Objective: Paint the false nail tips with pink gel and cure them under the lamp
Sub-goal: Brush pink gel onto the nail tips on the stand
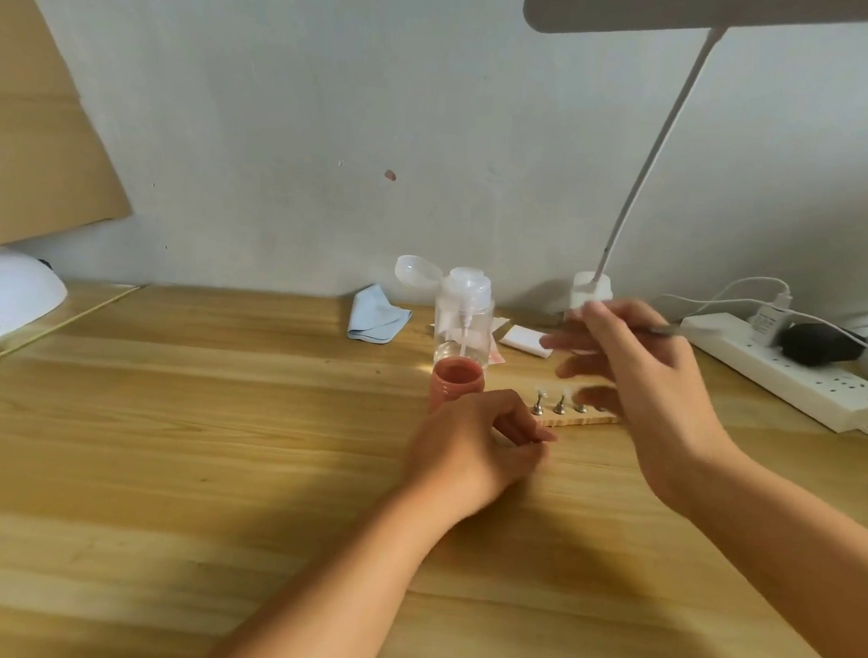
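If discernible, right hand (638, 382) before stand (567, 420)

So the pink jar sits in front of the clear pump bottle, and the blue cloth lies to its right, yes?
Not quite. In the head view the blue cloth lies to the left of the clear pump bottle, not its right. The pink jar does sit in front of the bottle.

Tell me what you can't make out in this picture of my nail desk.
Head view:
Right hand: motion-blurred; the thin tool in its grip has its tip hidden.
Wooden stand: right end behind the right hand; nail tips too small to judge paint.
Left hand: curled fingers hide any contents.
Curing lamp: cut by left edge.
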A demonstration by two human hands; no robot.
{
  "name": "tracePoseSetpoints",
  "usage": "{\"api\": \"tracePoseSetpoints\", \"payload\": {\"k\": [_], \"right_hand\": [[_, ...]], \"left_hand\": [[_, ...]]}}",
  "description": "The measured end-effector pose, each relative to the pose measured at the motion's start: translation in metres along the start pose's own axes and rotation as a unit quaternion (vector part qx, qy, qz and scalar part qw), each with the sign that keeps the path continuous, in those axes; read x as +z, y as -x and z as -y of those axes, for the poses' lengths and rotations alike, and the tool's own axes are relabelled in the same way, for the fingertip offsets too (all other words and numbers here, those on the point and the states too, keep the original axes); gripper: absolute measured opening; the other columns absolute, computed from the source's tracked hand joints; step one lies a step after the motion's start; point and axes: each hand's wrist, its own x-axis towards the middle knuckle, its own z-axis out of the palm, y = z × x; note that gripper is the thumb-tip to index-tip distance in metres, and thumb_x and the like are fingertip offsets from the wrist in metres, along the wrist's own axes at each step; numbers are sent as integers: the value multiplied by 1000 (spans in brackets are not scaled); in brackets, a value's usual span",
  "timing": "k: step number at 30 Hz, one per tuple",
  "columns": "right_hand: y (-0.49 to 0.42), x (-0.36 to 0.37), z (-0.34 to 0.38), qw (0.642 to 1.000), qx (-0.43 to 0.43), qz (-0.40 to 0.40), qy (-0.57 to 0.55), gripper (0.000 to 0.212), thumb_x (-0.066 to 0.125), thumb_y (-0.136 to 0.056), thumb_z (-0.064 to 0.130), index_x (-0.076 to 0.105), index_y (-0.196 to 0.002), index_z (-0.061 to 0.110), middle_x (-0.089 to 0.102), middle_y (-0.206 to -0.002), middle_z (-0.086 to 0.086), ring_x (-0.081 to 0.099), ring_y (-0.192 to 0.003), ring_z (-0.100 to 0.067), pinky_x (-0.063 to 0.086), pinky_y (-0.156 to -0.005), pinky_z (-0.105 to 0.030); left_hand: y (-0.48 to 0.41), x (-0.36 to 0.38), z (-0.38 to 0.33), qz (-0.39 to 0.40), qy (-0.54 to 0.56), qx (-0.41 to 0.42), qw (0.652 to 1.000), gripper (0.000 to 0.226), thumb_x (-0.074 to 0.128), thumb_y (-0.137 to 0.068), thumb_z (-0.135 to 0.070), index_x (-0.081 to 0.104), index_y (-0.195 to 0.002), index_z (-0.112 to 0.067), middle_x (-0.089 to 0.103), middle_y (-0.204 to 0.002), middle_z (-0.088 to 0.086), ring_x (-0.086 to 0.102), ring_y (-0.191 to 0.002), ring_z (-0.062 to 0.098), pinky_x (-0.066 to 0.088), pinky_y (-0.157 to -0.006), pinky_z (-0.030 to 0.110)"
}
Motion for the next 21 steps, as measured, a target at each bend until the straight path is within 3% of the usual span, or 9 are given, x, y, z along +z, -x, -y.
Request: {"api": "tracePoseSetpoints", "payload": {"k": [2,4,8,14,21], "right_hand": [[19,-17,-12,999,40,-7,-7,24,61,-95,22,56,-99,-1,72,-78,-4,57,-60,-14,44,-51,-24],[31,-29,-23,998,60,-24,-17,27,63,-93,16,52,-97,-8,66,-67,-4,48,-54,-16,37,-52,-28],[33,-33,-29,996,73,-31,-29,10,59,-94,11,54,-92,3,62,-60,-5,45,-49,-16,37,-48,-26],[30,-35,-36,996,59,-53,-31,15,56,-91,0,48,-79,5,62,-55,-11,49,-44,-17,40,-42,-24],[28,-37,-38,995,56,-46,-62,24,58,-92,3,44,-74,9,64,-56,-10,49,-44,-15,41,-42,-21]], "left_hand": [[0,-1,1,-2,-6,6,1000,13,79,-77,-35,67,-79,-35,65,-78,-37,58,-78,-15,38,-63,11],[0,0,1,1,-1,7,1000,16,81,-77,-36,66,-79,-41,66,-79,-34,59,-77,-11,45,-70,21],[0,-2,1,2,1,15,1000,21,81,-78,-37,64,-82,-48,68,-80,-32,58,-75,-13,43,-69,24],[0,-1,1,6,-10,14,1000,17,79,-80,-36,66,-88,-44,69,-86,-29,63,-82,-7,52,-83,31],[0,-2,0,-3,-12,27,1000,19,79,-81,-34,66,-87,-45,66,-81,-32,54,-64,-13,35,-62,20]]}}
